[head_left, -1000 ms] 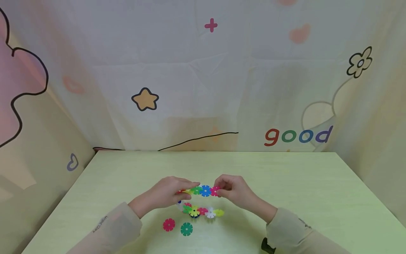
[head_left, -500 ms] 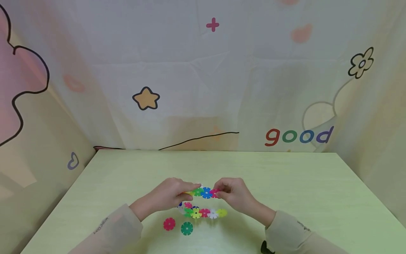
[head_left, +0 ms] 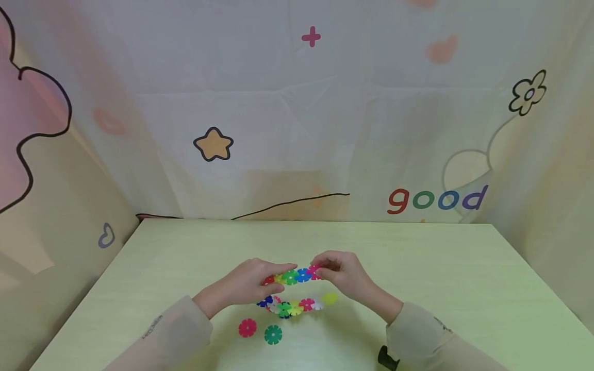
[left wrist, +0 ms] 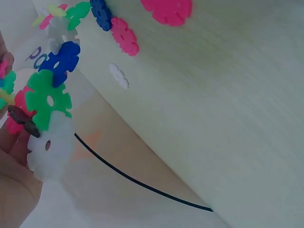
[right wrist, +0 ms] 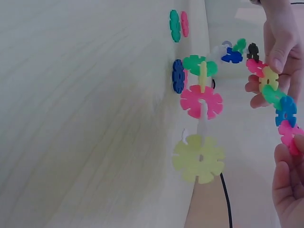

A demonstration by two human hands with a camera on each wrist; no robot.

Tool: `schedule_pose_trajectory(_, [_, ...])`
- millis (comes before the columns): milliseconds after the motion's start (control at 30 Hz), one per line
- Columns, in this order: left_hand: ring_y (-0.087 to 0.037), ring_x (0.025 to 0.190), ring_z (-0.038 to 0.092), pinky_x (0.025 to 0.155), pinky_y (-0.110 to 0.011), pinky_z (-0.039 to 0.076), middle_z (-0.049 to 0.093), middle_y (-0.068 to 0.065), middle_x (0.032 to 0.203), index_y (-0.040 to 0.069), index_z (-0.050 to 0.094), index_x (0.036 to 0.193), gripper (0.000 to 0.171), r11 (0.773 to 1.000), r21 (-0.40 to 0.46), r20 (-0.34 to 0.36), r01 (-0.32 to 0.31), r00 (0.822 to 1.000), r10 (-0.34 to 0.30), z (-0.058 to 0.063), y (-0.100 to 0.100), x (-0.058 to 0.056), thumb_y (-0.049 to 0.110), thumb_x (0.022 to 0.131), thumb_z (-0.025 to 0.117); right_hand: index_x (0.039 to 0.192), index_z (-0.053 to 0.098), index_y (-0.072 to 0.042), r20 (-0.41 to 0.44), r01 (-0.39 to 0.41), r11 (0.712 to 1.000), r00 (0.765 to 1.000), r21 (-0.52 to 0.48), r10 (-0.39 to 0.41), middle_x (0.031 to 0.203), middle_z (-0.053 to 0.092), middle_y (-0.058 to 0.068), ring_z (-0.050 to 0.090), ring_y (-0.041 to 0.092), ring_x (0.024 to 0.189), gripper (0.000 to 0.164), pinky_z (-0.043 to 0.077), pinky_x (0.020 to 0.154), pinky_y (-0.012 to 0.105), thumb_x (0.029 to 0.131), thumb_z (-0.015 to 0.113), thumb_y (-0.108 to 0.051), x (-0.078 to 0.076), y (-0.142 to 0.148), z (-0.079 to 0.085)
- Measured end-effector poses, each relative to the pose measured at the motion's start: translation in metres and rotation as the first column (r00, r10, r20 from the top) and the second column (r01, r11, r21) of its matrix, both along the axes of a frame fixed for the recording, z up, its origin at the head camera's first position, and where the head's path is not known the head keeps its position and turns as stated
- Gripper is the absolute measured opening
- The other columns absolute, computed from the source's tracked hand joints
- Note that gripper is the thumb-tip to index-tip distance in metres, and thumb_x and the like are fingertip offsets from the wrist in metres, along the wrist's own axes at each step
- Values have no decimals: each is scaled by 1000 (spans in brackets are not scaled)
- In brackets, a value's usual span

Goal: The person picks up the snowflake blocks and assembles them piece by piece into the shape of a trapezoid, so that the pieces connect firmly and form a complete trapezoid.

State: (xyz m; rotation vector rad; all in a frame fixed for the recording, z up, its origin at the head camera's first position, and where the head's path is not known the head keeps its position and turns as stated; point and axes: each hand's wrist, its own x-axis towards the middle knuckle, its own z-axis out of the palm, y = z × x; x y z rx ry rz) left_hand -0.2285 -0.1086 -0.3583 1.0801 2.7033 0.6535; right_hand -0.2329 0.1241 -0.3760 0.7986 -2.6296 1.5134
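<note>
Both hands hold one chain of slotted, flower-shaped plastic discs, which bends back on itself in a U above the table. My left hand point(head_left: 246, 281) grips it between thumb and fingers near a yellow disc point(right wrist: 269, 78). At one end, the right hand point(head_left: 343, 273) pinches a pink disc point(head_left: 314, 272) beside a blue disc point(head_left: 303, 275). The other strand hangs nearer me and finishes in a pale yellow disc point(right wrist: 198, 158). White, blue and green discs point(left wrist: 48, 100) form the bend by the left hand, which partly hides it in the head view.
On the pale table point(head_left: 417, 257) in front of the chain lie a loose pink disc point(head_left: 247, 327) and a teal disc point(head_left: 273, 334). Beneath the chain are a navy disc point(right wrist: 178, 76) and a white disc point(left wrist: 119, 76). A printed cloth point(head_left: 297, 118) hangs behind the table.
The right hand and its end of the chain have risen slightly. The hanging strand has swung a little to the right, while the loose pink and teal discs have stayed put.
</note>
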Motion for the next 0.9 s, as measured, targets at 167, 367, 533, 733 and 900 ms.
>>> schedule_pose_trajectory(167, [-5,46,42,53,-18,41,51,10,60,23,43,132,51,1000,8,38,-12,999,11,-5,2,-2,27,84,59,96,64,-1,21,8,1000,1000,10,-8,90,66,12,62,14,74,15,51,67,17,81,60,-2,-1,0,1])
schedule_pose_trajectory(367, [-5,75,57,74,-22,48,64,7,93,23,40,134,55,1000,23,46,-21,999,19,-10,6,-4,35,83,58,94,65,-4,26,2,1000,1000,9,-3,89,66,11,62,12,73,15,51,66,18,80,60,-1,-2,0,-1])
schedule_pose_trajectory(533, [-16,114,51,89,-33,46,52,0,128,23,37,135,59,996,71,80,-47,996,41,-19,13,-6,42,83,56,94,65,-2,30,-11,1000,1000,6,11,88,66,12,61,12,72,14,51,66,18,81,60,-1,-2,0,-1])
schedule_pose_trajectory(733, [-15,113,52,89,-33,46,54,3,125,22,42,132,56,988,124,120,-87,990,72,-29,20,-8,43,82,55,95,64,0,24,-25,1000,999,0,25,88,66,13,61,12,72,14,51,66,18,81,60,-1,-1,0,-3])
schedule_pose_trajectory(900, [-15,108,56,87,-30,47,57,1,121,19,48,128,51,987,140,92,-80,993,67,-31,22,-8,40,82,56,95,64,-3,57,-24,1000,998,-3,24,89,66,12,62,12,74,15,51,67,17,81,60,-2,-1,-1,-2])
